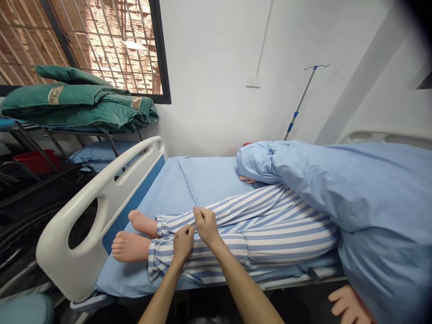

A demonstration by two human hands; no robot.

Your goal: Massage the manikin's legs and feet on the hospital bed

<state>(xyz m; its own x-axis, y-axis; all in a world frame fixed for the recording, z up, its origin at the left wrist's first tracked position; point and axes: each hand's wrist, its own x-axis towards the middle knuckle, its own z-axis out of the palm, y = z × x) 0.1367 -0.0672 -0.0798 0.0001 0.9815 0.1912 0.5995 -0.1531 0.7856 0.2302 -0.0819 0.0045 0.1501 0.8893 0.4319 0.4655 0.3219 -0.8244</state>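
A manikin's legs in blue-and-white striped trousers (280,245) lie stretched along the bed, with bare plastic-looking feet (131,246) towards the footboard. Over the near shin, my left hand (184,243) is curled into a fist, thumb side up. My right hand (206,225), also a fist, is beside it to the right, over the gap between the shins. Nothing shows in either fist, and the trouser cloth does not look pulled. Whether the fists touch the legs or hover just above them, I cannot tell. A blue quilt (371,189) covers the manikin's upper body.
A white-and-blue footboard (135,175) rises left of the feet. Past it, folded green bedding (84,105) lies on a rack under the barred window. An IV pole (300,105) stands behind the bed. At the lower right, a manikin's hand (351,306) hangs below the quilt.
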